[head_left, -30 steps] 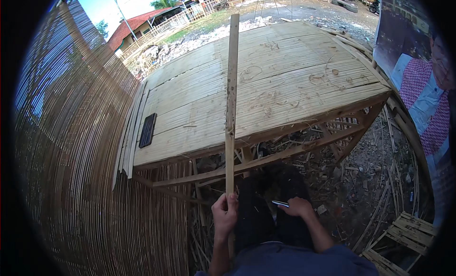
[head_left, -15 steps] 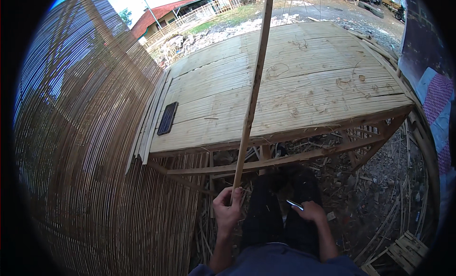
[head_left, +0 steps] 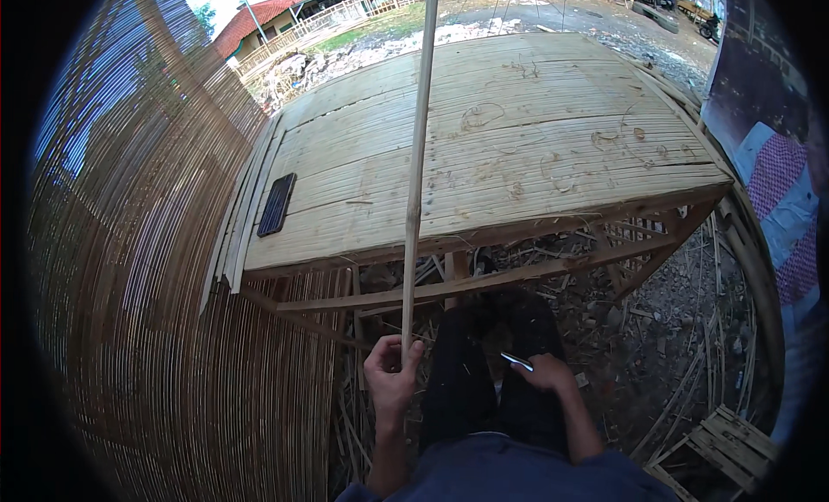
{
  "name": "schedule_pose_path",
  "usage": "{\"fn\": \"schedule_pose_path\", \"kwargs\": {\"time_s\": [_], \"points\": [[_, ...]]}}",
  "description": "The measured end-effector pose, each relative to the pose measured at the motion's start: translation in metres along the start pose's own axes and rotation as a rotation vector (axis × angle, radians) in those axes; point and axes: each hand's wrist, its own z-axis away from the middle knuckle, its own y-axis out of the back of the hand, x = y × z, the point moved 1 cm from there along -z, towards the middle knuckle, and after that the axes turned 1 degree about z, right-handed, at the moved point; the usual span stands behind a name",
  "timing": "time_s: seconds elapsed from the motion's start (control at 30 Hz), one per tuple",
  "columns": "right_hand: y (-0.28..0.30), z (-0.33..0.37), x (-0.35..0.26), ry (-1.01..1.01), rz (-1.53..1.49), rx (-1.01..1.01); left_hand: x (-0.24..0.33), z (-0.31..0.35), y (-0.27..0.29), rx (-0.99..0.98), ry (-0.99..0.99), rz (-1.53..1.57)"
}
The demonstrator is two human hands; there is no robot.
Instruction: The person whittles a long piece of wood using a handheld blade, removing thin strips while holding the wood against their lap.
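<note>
Thumb and fingers of the left hand (head_left: pixel 393 378) pinch a long upright strip (head_left: pixel 417 174); the right hand (head_left: pixel 550 374) grips a shiny tool (head_left: pixel 516 360), perhaps a knife. The strip rises before a slatted table (head_left: pixel 345 165), a dark phone (head_left: pixel 276 205) on its left.

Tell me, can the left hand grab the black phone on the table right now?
Probably not: the left hand is busy holding the long strip, and the phone lies forward on the table. Nothing covers the phone, though.
</note>
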Motion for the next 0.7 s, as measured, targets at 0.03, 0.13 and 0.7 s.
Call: {"fn": "schedule_pose_path", "kwargs": {"time_s": [0.03, 0.13, 0.7], "points": [[0.001, 0.001, -0.002, -0.010, 0.001, 0.001, -0.002, 0.000, 0.001, -0.006, 0.006, 0.005], [0.006, 0.003, -0.005, -0.007, -0.022, -0.039, 0.000, 0.001, 0.001, 0.012, 0.014, -0.022], [0.003, 0.000, -0.002, 0.016, 0.060, 0.008, -0.003, 0.014, -0.007, -0.046, 0.031, 0.066]]}}
